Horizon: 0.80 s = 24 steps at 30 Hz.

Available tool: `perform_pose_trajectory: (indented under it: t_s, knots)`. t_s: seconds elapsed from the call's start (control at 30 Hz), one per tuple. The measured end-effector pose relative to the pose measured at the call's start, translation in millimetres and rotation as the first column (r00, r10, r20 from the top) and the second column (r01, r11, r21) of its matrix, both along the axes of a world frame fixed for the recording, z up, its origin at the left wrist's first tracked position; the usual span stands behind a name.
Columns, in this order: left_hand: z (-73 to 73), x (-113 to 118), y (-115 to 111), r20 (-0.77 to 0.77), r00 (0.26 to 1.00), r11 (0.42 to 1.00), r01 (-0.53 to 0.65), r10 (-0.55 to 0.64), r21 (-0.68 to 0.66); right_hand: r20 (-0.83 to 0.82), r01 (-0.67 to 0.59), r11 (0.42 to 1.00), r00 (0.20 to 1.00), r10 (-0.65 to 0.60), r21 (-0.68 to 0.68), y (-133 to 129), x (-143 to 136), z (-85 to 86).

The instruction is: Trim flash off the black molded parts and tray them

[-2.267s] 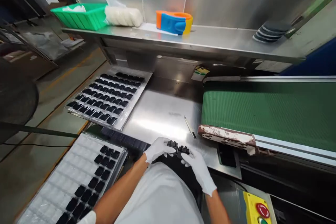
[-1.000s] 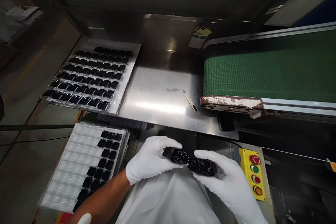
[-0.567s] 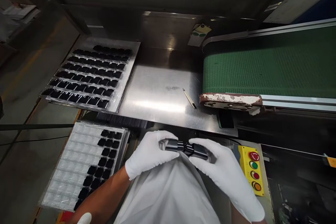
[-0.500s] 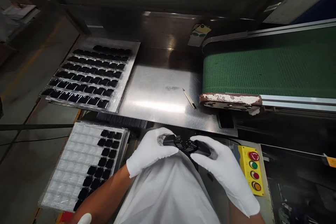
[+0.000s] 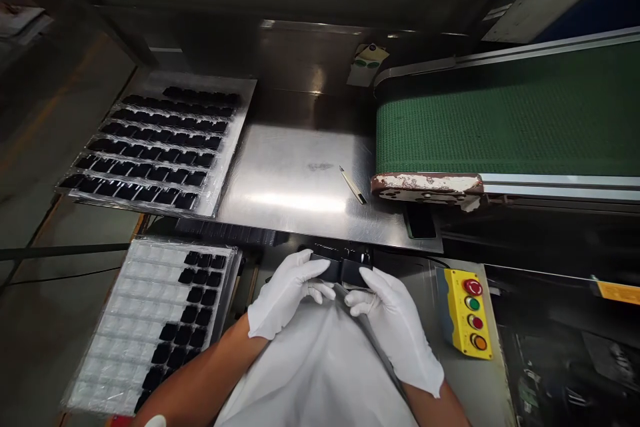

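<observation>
Black blocks (image 5: 354, 273) sit side by side in front of your apron (image 5: 320, 360), one grasped in your gloved left hand (image 5: 287, 293), the other in your gloved right hand (image 5: 393, 313). From them, the slim tool (image 5: 353, 185) lies on the metal table (image 5: 295, 173) at twelve o'clock, the green conveyor (image 5: 510, 113) at two, the button box (image 5: 467, 313) at four, and part-filled trays (image 5: 125, 300) toward nine and ten.

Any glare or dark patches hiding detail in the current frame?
Head view: a bright glare band crosses the steel bench; head view: the held black parts show little surface detail; head view: the floor at the left is dim, while the button box reads clearly.
</observation>
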State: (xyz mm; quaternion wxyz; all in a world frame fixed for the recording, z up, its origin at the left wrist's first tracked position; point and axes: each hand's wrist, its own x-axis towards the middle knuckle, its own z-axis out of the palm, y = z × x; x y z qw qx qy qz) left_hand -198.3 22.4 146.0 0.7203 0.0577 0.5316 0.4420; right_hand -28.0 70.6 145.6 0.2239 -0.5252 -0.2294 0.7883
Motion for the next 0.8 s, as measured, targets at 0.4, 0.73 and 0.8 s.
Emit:
perform_pose_trajectory:
  t_s: [0.4,0.73,0.8]
  knots:
    - [-29.6,-14,-1,0.272,0.960,0.977,-0.120,0.068,0.178,0.275,-0.092,0.946,0.962,0.003,0.311,48,-7,-103.3]
    - [-55.6,15,21,0.473,0.850,0.965,-0.262,0.230,0.002,0.602,-0.231,0.870,0.793,-0.091,0.436,86,-3,-153.4]
    - [-63.8,21,33,0.501,0.835,0.969,-0.246,0.225,-0.026,0.603,-0.159,0.904,0.788,-0.126,0.397,55,12,-161.3]
